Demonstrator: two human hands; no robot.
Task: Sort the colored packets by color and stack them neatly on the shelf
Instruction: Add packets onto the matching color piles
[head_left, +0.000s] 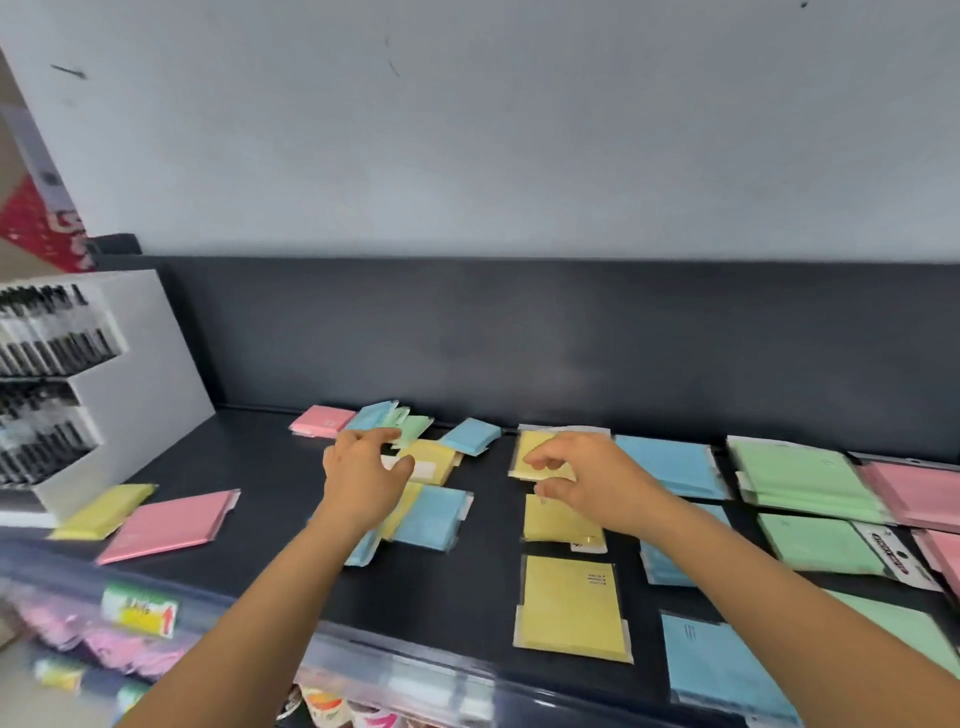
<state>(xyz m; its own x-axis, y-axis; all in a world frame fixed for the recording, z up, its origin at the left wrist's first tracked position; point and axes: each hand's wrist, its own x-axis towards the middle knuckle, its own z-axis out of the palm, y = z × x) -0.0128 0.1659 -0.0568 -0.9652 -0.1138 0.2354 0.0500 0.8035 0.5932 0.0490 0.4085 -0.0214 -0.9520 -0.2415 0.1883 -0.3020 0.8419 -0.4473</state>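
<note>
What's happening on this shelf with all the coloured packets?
A person is sorting packets by colour on a dark shelf. To the right, yellow, blue, green and pink ones already lie in rows. The right hand hovers open over the farthest yellow packet; the left hand reaches, empty, into the mixed pile still unsorted.

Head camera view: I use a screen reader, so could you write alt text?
Two bare hands, left hand and right hand, open, reach over a dark shelf: sorted yellow packets, blue, green and pink rows at right, an unsorted jumble at left.
</note>
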